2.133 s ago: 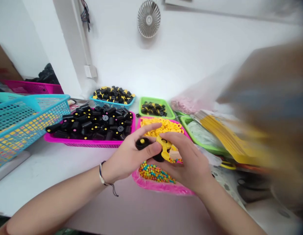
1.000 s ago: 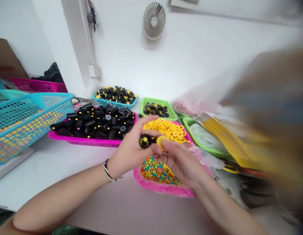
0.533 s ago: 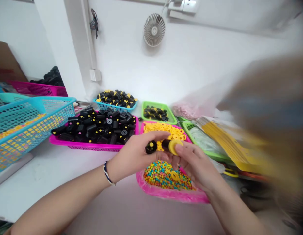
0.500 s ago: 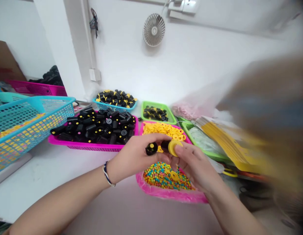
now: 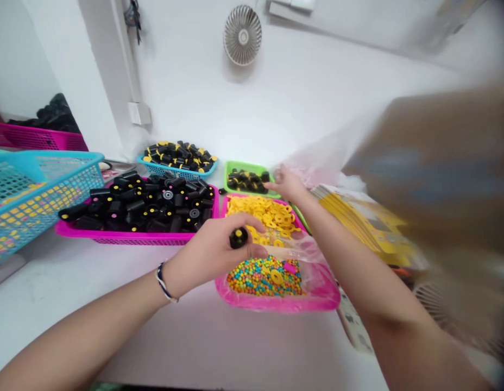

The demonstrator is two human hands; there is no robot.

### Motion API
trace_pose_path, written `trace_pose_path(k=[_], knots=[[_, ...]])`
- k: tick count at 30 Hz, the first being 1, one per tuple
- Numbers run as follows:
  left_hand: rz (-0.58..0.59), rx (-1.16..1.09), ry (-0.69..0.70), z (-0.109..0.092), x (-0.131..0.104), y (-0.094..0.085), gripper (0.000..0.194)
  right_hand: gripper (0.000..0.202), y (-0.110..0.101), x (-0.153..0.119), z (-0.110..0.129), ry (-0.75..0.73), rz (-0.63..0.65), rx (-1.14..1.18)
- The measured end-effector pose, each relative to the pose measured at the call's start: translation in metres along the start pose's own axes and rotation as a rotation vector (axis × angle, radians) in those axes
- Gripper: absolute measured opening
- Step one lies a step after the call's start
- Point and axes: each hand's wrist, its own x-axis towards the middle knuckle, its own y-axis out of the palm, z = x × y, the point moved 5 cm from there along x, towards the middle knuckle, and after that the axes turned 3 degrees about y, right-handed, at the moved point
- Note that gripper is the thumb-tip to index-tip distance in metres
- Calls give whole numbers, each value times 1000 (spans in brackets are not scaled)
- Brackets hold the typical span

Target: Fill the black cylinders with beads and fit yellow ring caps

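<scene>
In the curled fingers of my left hand [image 5: 213, 244] is a black cylinder [image 5: 238, 238] with a yellow dot on its end. That hand hovers over a pink basket [image 5: 276, 303] of small multicoloured beads [image 5: 256, 278] with a yellow ring [image 5: 276, 277] lying on them. My right hand [image 5: 291, 183] reaches to the right rim of a green basket [image 5: 231, 164]. Its fingers are apart, and a black-and-yellow piece [image 5: 265, 176] sits just beyond the fingertips. Yellow rings [image 5: 262, 209] are heaped in the far part of the pink basket.
Left of my hands, a magenta basket [image 5: 133, 237] holds many black cylinders. Behind it is a blue basket [image 5: 178, 172] of black-and-yellow pieces. A larger blue basket [image 5: 48, 179] stands at far left. Yellow packaging [image 5: 345, 217] lies at right, and a fan [image 5: 243, 35] hangs on the wall.
My right hand has left my left hand, carrying off a black cylinder with a yellow ring on it, and moved to the green basket. My left hand keeps its cylinder. The view has shifted.
</scene>
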Motion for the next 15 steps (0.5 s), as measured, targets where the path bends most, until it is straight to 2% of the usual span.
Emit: trace_pose_path(k=[1,3,6,7,8,11,13,15], knots=[[3,22,-6,-1,-1,0,29,44,0,-3,2,-14,35,-46],[-4,30,-26,-1,-3,0,42,46,4,-21,6,-19,206,-113],[17,-46,-64,-1,-5,1,61,24,20,-71,7,-34,500,-161],[21,-77,-65,-1,-5,2,64,20,27,-88,5,-44,560,-165],[20,-104,-56,-2,-5,2,65,21,34,-104,3,-53,591,-167],[0,-120,-24,-4,-5,3,61,14,55,-134,-5,-78,570,-151],[9,-97,-41,-3,-6,6,59,14,64,-142,-11,-81,559,-131],[38,-87,-67,0,-7,9,59,15,65,-141,-15,-80,584,-107]])
